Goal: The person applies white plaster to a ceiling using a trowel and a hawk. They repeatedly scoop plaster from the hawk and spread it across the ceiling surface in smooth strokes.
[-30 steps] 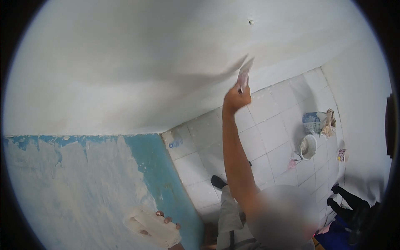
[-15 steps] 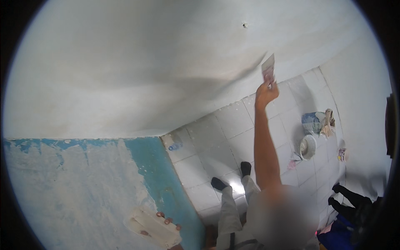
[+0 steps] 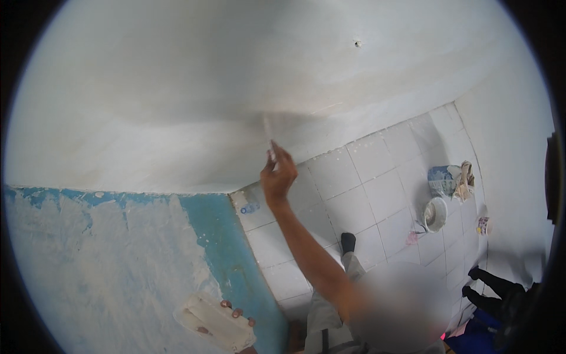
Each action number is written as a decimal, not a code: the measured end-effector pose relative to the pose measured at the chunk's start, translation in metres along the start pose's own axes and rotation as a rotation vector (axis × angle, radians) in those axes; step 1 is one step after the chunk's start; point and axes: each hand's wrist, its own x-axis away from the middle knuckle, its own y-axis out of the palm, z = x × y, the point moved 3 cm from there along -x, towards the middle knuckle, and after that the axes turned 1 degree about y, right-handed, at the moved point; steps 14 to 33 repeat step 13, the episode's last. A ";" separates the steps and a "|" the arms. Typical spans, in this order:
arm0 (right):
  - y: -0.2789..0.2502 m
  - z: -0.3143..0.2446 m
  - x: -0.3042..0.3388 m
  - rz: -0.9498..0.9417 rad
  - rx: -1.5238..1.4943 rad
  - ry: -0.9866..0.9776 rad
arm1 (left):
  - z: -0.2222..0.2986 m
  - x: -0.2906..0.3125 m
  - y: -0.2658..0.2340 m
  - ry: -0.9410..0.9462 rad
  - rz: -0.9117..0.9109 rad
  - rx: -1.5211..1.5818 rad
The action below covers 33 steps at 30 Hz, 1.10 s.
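My right hand (image 3: 279, 180) grips a putty knife (image 3: 268, 127), its blade smeared by motion and close to the smooth white wall (image 3: 177, 76); contact is hard to tell. At the lower left, my left hand (image 3: 237, 312) has its fingers curled over the edge of a whitish rectangular board (image 3: 206, 312). Behind that board is a blue wall (image 3: 230, 259), largely coated with uneven white putty. A thin pale line marks the white wall just right of the knife. The left palm is mostly hidden.
White floor tiles (image 3: 348, 203) run along the wall's foot. Right of my arm stand a white bucket (image 3: 435, 214), a blue-and-white bag (image 3: 443, 180) and a small cup (image 3: 483, 225). A clear bluish bottle (image 3: 250, 208) lies in the corner. Another person's dark legs (image 3: 498, 283) show at far right.
My right hand has swept left and somewhat down along the white wall with the putty knife. My left hand and the board have stayed nearly still.
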 end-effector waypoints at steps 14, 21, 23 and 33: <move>-0.009 0.018 -0.115 0.375 0.173 -0.278 | -0.004 0.001 -0.006 -0.040 -0.027 0.088; -0.009 0.018 -0.115 0.375 0.173 -0.278 | -0.004 0.001 -0.006 -0.040 -0.027 0.088; -0.009 0.018 -0.115 0.375 0.173 -0.278 | -0.004 0.001 -0.006 -0.040 -0.027 0.088; -0.009 0.018 -0.115 0.375 0.173 -0.278 | -0.004 0.001 -0.006 -0.040 -0.027 0.088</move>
